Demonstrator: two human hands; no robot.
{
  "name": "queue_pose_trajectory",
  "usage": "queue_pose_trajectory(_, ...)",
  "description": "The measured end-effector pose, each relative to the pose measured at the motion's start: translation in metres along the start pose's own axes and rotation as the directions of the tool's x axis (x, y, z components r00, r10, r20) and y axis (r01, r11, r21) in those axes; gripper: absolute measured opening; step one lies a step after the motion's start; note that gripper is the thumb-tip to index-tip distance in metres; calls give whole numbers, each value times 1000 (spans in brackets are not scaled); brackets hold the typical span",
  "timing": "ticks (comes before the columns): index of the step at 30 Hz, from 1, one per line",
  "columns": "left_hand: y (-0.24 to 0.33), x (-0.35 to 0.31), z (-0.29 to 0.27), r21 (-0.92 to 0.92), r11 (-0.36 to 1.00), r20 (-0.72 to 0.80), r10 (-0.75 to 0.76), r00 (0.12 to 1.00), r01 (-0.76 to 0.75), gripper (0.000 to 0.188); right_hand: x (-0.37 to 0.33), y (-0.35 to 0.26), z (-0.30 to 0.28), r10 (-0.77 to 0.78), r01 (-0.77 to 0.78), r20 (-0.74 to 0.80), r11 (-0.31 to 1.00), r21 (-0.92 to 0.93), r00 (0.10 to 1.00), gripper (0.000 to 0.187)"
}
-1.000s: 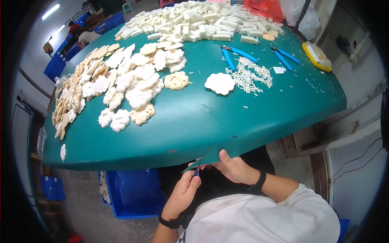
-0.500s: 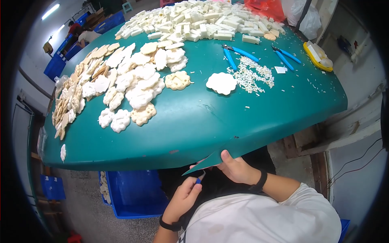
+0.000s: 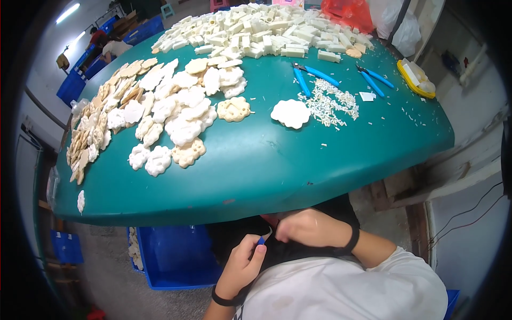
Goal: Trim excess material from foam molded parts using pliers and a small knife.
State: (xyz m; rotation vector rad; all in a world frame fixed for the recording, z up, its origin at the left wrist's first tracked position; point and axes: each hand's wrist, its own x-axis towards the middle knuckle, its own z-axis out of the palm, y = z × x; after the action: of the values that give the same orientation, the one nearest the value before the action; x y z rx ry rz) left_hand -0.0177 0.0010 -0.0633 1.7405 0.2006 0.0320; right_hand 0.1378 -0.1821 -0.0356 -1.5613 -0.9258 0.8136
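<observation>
My left hand grips a small blue-handled tool with a thin, curved metal tip pointing up. Close to that tip is my right hand, its fingers curled and slightly blurred; whatever they may hold is hidden. Both hands are below the near edge of the green-covered table, in front of my lap. On the tabletop lie a white scalloped flat piece, a heap of small white bits and two blue-handled nippers.
Many cream and white flower-shaped pieces are piled at the left. White rectangular blocks cover the far side. A yellow tray stands at the right edge. Beneath the table is a blue bin. People are far left.
My right hand has released the lifted corner of the green table cover and come down toward the tool. The cover's edge hangs down now. My left hand keeps its grip, almost in place.
</observation>
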Motion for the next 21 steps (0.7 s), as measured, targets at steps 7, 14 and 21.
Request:
queue_pose_trajectory(7,-2,9,6,-77,997,-50,-14,999,10,18,16,-56,-18,-612,123,76,36,-992,788,50)
queue_pose_trajectory(14,0,4,12,-75,997,-78,15,997,-21,16,26,-55,-31,-432,249,141,205,-946,891,81)
queue_pose_trajectory(21,0,4,16,-104,994,-71,35,997,-42,18,26,-51,-30,-454,241,124,208,-948,882,95)
